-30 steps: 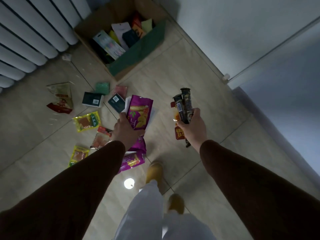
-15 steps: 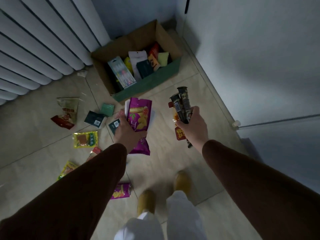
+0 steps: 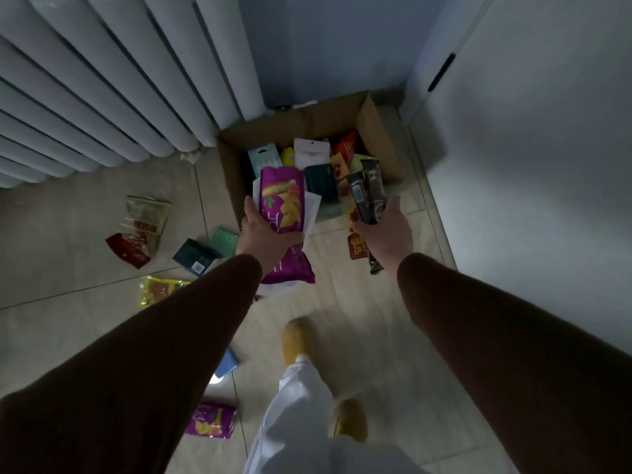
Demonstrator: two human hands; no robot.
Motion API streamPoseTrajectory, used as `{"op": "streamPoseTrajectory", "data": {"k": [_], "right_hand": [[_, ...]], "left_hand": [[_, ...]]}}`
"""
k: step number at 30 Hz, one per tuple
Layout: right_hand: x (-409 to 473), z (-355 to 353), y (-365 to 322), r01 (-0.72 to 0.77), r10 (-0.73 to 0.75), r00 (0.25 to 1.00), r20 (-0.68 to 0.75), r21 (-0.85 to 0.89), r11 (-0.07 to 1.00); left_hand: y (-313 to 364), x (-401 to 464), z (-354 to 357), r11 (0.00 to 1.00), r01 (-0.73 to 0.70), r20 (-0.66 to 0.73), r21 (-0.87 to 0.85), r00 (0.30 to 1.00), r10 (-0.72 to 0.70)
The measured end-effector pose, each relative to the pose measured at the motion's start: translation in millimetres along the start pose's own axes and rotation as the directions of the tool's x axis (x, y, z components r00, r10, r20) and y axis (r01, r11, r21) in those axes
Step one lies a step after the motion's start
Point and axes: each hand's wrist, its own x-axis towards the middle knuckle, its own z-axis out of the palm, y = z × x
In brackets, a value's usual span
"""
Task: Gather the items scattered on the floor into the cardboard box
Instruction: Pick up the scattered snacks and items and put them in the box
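1. Left hand (image 3: 265, 239) grips purple snack packets (image 3: 282, 208); right hand (image 3: 384, 230) grips dark bars (image 3: 367, 195), both near the cardboard box (image 3: 379, 131).
2. Green pouches (image 3: 205, 251), a yellow packet (image 3: 157, 290) and a red bag (image 3: 136, 241) lie on the floor (image 3: 68, 330) beside the radiator (image 3: 102, 80).

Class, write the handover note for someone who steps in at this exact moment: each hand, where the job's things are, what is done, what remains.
Left hand grips purple snack packets with white ones behind.
Right hand grips dark bar wrappers and an orange packet.
Both are held near the cardboard box, which stands by the radiator and already holds several packets.
Nothing in hand is released yet.
Left on the floor: green-red pouch, dark packets, yellow packet, blue item, purple packet.
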Motion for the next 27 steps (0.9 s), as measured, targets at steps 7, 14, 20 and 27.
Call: {"op": "streamPoseTrajectory", "data": {"k": [7,14,20,27], "right_hand": [[99,-2,-52,0.069,-0.07,0.998,0.009,0.023,0.997],[147,-4,-53,0.13,-0.123,0.991,0.051,-0.194,0.972],[111,11,-20,0.304,-0.217,0.944,0.247,-0.406,0.862],[49,34,-11,0.464,-0.307,0.876,0.372,-0.478,0.745]], "left_hand": [[73,85,-6,0.997,0.073,-0.07,0.006,0.995,-0.073],[86,105,7,0.967,0.002,-0.1,0.254,0.995,0.024],[40,56,8,0.926,-0.128,-0.047,0.354,0.987,0.155],[-10,3,-16,0.834,-0.207,0.049,0.511,0.976,0.212]]}}
